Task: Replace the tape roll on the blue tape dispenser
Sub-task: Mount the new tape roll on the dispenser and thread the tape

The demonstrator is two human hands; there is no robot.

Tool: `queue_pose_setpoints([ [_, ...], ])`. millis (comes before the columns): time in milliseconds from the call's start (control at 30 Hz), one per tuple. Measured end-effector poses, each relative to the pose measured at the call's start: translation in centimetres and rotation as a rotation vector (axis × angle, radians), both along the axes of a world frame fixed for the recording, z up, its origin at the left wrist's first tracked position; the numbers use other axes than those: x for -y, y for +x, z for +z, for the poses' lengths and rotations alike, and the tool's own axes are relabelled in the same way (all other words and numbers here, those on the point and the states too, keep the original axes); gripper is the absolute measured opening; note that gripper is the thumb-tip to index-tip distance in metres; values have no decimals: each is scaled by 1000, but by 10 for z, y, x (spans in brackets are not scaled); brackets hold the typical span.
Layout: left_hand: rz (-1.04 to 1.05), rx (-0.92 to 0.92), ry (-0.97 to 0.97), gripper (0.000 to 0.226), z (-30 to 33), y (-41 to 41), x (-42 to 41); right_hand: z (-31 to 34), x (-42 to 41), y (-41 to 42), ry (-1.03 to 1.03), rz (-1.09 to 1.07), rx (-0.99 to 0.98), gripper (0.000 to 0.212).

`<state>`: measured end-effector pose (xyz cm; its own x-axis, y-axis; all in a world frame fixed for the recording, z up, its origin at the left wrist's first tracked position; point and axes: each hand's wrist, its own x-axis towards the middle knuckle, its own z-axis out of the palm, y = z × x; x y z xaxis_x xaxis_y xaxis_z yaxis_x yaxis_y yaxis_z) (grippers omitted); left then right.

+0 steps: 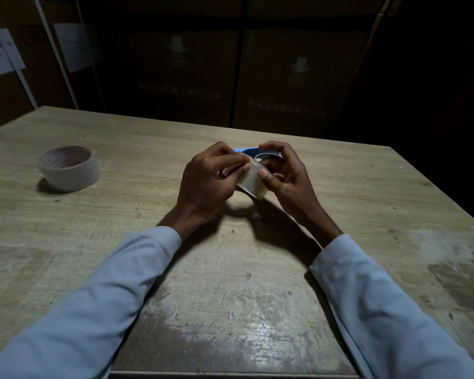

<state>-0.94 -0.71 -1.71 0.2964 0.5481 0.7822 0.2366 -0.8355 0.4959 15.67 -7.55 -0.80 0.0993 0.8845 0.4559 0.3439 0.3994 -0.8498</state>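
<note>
The blue tape dispenser (267,154) sits on the wooden table (230,283) just behind both hands, and only a small bit of it shows between the fingers. The left hand (208,181) and the right hand (282,173) are both curled shut around a clear tape roll (253,179), held up on its edge in front of the dispenser, so I think it must go forward, away from the person. Another, nearly empty roll (68,168) lies far off to the left.
</note>
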Motion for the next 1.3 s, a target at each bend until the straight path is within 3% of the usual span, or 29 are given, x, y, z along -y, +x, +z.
queue_pose_setpoints([
  [400, 98, 71, -227, 26, 4, 2, 1, 1, 2, -5, 47, -68, 107, 44],
  [667, 71, 77, -343, 13, 4, 7, 8, 1, 3, -13, 74, -122, 190, 50],
  [933, -58, 166, -685, 15, -2, 4, 5, -4, 2, -14, 68, -133, 232, 53],
  [1300, -107, 198, -711, 9, -5, 1, 5, -9, 1, -17, 94, -151, 265, 45],
])
